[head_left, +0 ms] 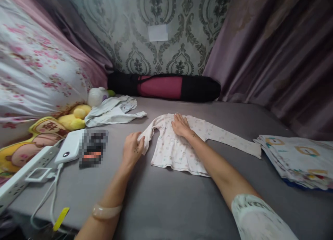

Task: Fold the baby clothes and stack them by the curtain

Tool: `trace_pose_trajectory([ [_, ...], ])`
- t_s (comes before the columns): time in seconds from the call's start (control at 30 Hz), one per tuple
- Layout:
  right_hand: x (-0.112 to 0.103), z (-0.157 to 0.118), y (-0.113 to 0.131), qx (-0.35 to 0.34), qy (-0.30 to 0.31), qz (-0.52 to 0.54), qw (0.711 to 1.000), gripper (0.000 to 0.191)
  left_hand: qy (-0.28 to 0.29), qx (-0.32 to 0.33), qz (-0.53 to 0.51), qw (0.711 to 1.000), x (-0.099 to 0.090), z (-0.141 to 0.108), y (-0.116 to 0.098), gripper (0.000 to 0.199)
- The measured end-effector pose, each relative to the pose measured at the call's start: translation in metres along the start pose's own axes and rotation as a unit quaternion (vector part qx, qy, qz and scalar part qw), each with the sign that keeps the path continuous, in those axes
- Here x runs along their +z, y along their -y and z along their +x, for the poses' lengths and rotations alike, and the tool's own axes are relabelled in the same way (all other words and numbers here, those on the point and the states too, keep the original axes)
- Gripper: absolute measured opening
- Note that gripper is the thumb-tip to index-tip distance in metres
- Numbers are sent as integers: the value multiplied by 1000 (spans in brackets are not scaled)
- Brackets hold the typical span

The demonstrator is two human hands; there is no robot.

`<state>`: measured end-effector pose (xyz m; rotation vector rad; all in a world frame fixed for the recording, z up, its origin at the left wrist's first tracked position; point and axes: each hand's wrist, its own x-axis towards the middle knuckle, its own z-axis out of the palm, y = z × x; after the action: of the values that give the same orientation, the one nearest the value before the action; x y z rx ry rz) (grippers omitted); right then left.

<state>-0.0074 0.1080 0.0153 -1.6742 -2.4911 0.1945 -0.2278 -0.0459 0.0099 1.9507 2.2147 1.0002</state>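
Observation:
A small white long-sleeved shirt (pixel 177 151) with a faint print lies spread on the grey bed sheet, its hem toward me. My right hand (pixel 180 125) rests flat on the shirt's upper part, fingers stretched out. At the left sleeve, my left hand (pixel 134 148) has its fingers and thumb closed on the fabric near the cuff. The other sleeve reaches out to the right, lying almost straight.
Light garments (pixel 114 110) lie crumpled at back left, near yellow plush toys (pixel 75 117). A white power bank (pixel 69 146), a pixelated object (pixel 93 148) and a power strip (pixel 33 172) with cables are left. Folded cloths (pixel 299 160) lie right; a black-and-pink long bag (pixel 160 86) lies behind.

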Motion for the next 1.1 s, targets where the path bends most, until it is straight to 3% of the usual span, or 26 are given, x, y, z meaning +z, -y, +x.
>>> trace_pose_trajectory([
  [0.1, 12, 15, 20, 8, 30, 36, 999, 61, 17, -79, 79, 994, 3, -3, 15, 33],
  [0.2, 24, 26, 25, 35, 18, 41, 998, 61, 60, -117, 106, 986, 2, -4, 21, 36],
  [0.4, 34, 23, 23, 19, -28, 6, 999, 63, 193, -178, -49, 964, -11, 21, 31, 30],
  [0.47, 34, 22, 23, 16, -35, 0, 999, 62, 211, -183, -103, 955, -15, 35, 42, 26],
  [0.63, 33, 21, 25, 17, -46, -9, 999, 62, 159, -185, -77, 967, -24, 77, 67, 15],
  [0.77, 34, 22, 25, 18, -46, -18, 999, 61, 178, -82, 0, 981, -27, 112, 76, 16],
  [0.87, 34, 22, 26, 20, -49, -21, 998, 61, 109, -39, 99, 988, -21, 129, 81, 13],
  [1.03, 34, 21, 25, 16, -49, -22, 998, 61, 27, -75, 141, 987, -4, 135, 88, 19],
  [1.1, 35, 21, 25, 13, -52, -21, 998, 61, 32, -126, 121, 984, -3, 137, 90, 23],
])
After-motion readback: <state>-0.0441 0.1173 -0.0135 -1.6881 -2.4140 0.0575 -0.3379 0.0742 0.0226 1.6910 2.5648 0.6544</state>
